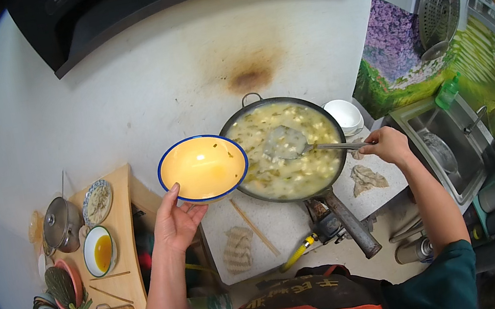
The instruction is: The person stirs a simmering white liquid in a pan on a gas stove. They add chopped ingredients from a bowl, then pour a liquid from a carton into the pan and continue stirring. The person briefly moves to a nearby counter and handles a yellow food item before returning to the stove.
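My left hand (180, 220) grips a yellow bowl with a blue rim (196, 169), its thumb on the near edge and fingers beneath. A few green bits cling to the bowl's inner wall. Beside it, a wok (346, 157) holds pale soup with green shreds and whitish pieces (276, 181). The handle of a metal ladle (332, 145) is in my right hand (388, 145), over the wok's right rim. The ladle's head lies at the soup's surface, near the middle of the wok.
White bowls (343, 114) stand behind the wok's right side. Cloths (239, 249) and chopsticks (254, 227) lie on the stove counter; the wok handle (352, 225) juts toward me. Left, a wooden counter (120, 215) bears a lidded pot (62, 225) and a bowl of yellow liquid (103, 253). A sink (461, 158) is right.
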The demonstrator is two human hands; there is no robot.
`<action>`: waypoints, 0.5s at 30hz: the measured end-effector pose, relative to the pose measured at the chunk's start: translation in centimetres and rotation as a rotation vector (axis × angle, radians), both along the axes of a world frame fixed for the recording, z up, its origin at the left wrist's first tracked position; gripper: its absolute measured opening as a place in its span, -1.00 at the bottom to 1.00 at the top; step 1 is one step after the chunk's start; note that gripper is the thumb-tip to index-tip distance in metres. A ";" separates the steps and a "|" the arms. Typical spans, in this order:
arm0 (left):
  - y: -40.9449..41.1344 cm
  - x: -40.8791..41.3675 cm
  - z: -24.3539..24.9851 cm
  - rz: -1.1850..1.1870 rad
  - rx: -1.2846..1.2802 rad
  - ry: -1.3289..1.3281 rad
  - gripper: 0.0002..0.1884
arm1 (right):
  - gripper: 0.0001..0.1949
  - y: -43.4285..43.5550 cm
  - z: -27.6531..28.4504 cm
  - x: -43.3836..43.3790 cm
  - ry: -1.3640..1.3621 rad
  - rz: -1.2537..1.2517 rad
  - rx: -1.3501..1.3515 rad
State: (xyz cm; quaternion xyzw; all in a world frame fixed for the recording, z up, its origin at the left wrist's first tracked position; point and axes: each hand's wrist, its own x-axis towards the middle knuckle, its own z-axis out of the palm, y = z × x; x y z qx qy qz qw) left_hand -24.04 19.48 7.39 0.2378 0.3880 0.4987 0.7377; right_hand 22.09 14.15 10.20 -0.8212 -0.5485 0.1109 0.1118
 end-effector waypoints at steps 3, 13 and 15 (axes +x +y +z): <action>0.6 0.1 0.1 -0.037 0.014 0.025 -0.41 | -0.66 -0.4 0.8 0.8 -0.063 0.004 0.052; 4.3 6.0 0.9 -0.159 -0.019 0.136 -0.34 | -0.69 0.0 11.3 -0.3 -0.021 0.072 0.088; 5.3 7.3 0.8 -0.185 -0.027 0.165 -0.34 | -0.70 0.5 12.2 -0.9 -0.036 0.102 0.085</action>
